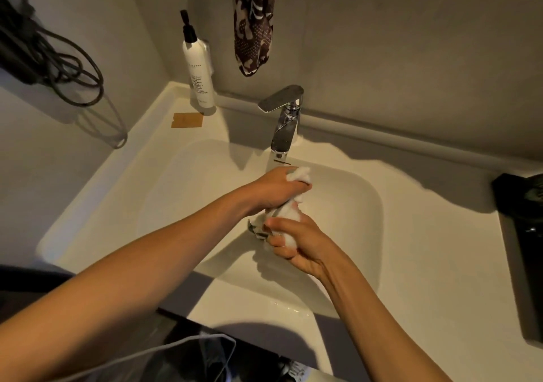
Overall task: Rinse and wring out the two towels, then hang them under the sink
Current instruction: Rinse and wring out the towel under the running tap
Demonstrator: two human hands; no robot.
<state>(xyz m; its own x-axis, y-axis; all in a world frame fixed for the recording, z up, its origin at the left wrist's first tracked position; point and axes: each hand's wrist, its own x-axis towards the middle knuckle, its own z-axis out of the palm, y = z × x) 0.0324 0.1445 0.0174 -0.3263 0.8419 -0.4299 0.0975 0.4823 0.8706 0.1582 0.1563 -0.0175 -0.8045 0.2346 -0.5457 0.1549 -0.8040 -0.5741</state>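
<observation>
Head view: a white towel (pixel 286 214), bunched and twisted, sits over the sink (pixel 182 182) basin below the faucet (pixel 283 120). Left hand (pixel 279 187) clamps its upper end, right hand (pixel 296 243) its lower. A pump bottle (pixel 198 73) stands at the back corner.

White sink counter (pixel 382 279), pump bottle (pixel 197 70), tan card (pixel 187 120), chrome faucet (pixel 284 120)

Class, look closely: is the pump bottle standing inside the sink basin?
No, the pump bottle stands on the back ledge against the wall, outside the basin.
</observation>
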